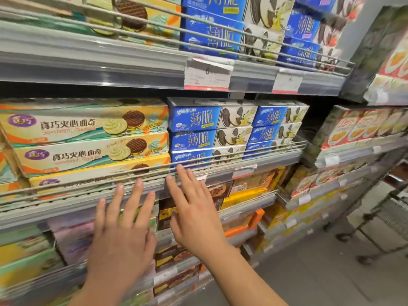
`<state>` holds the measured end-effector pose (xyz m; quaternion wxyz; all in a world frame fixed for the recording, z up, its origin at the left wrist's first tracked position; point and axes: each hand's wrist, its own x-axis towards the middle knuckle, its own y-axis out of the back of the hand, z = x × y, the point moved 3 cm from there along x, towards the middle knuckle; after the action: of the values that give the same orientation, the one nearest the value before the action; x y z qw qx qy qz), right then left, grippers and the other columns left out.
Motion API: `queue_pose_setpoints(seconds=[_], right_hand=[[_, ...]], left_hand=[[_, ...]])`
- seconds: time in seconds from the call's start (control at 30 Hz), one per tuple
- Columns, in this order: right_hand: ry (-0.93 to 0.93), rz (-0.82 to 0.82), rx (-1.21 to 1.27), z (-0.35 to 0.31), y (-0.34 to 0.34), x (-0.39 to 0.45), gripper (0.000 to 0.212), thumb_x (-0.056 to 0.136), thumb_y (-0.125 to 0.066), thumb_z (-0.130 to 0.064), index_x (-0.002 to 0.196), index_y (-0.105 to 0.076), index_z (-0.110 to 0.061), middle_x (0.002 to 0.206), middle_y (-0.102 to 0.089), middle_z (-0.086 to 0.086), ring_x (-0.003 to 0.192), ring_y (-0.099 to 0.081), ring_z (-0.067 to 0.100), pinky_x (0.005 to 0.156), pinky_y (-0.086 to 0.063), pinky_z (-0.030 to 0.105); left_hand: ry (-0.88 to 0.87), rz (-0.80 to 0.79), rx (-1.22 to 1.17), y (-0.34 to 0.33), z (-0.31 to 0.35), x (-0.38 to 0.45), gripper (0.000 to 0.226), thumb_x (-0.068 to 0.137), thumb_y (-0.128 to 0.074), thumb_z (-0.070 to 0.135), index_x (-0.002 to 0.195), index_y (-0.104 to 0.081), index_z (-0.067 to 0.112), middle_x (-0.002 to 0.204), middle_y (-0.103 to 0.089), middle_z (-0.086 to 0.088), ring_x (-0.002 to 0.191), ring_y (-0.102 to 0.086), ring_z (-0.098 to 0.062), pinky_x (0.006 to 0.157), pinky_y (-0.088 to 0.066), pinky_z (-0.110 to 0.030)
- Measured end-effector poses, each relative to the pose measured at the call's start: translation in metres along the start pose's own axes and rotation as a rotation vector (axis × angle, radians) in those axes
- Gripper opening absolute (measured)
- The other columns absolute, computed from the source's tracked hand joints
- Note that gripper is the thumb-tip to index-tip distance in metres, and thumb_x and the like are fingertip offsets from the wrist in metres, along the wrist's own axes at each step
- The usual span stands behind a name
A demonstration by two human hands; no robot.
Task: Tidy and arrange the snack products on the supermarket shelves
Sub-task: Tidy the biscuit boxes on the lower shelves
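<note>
Yellow sandwich-cookie boxes [88, 138] lie stacked flat on the middle shelf, behind a wire rail [154, 171]. To their right stand two stacks of blue thin-cookie boxes [209, 131], the second stack [276, 127] further right. My left hand [123, 224] is raised with fingers spread and straight, its fingertips near the shelf's front edge below the yellow boxes. My right hand [192, 206] is also flat and spread, fingertips close to the rail under the blue boxes. Neither hand holds anything.
The shelf above carries more yellow [136, 16] and blue boxes [216, 29], with price tags [207, 76] on its edge. Lower shelves hold pink, brown and orange packs [242, 195]. Another rack of red-and-white packs [362, 127] stands at the right, with grey floor [320, 272] below.
</note>
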<state>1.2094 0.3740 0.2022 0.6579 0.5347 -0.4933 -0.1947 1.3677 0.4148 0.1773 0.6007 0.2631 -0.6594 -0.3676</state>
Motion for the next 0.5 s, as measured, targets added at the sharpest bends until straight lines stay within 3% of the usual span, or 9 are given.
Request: queue_pose_setpoints(seconds=[0.2,0.37,0.5], right_hand=[[-0.104,0.010,0.045,-0.007,0.005,0.002,0.084,0.086,-0.056,-0.029,0.160,-0.017,-0.019,0.170,-0.008,0.003,0.155,-0.014,0.027,0.120,-0.027,0.052],[-0.172,-0.040,0.087,-0.018,0.009,-0.001,0.085,0.088,-0.055,-0.035,0.161,-0.014,-0.022,0.170,-0.002,0.002,0.155,-0.010,0.029,0.122,-0.026,0.050],[-0.206,-0.074,0.054,-0.025,0.013,0.001,0.088,0.091,-0.058,-0.041,0.162,-0.009,-0.024,0.170,0.001,0.002,0.155,-0.010,0.029,0.120,-0.030,0.048]], left_hand=[[0.048,0.017,-0.058,0.030,-0.038,-0.025,0.065,0.085,-0.042,0.037,0.144,-0.055,0.011,0.161,-0.033,-0.017,0.147,-0.030,-0.043,0.118,-0.020,-0.067],[0.167,0.046,-0.058,0.063,-0.085,-0.072,0.068,0.085,-0.041,0.040,0.145,-0.053,0.009,0.163,-0.028,-0.017,0.151,-0.020,-0.043,0.119,-0.016,-0.065],[0.386,0.012,-0.020,0.090,-0.151,-0.109,0.079,0.077,-0.042,0.043,0.150,-0.043,0.012,0.166,-0.016,-0.017,0.152,-0.007,-0.042,0.116,-0.014,-0.067]])
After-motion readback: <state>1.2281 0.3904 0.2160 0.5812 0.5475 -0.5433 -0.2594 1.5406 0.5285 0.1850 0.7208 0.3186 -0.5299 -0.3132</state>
